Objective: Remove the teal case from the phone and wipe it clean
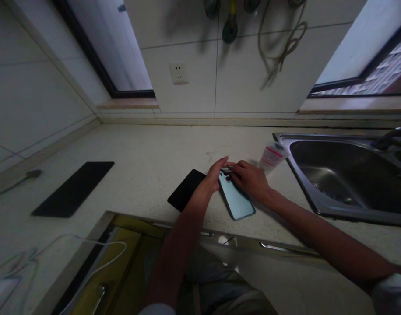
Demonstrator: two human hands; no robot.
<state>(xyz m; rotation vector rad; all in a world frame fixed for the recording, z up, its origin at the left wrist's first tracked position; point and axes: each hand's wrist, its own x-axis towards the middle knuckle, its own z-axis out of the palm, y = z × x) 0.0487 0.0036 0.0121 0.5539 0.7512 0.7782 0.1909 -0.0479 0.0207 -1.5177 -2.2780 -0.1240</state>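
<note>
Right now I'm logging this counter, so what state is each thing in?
phone: lying flat, back side up, both hands at its top end
left hand: touching the phone's top edge
right hand: fingers on the phone
black pad: flat beside the phone
bottle: tilted by the sink
wall socket: nothing plugged in

- The phone (237, 200) has a smooth, glossy pale-blue back.
- The pad (186, 189) looks matt black.
- The sink (348, 177) is brushed metal.
- The counter (148, 153) is speckled, stone-like.
- The wall tiles (253, 74) shine.
</note>
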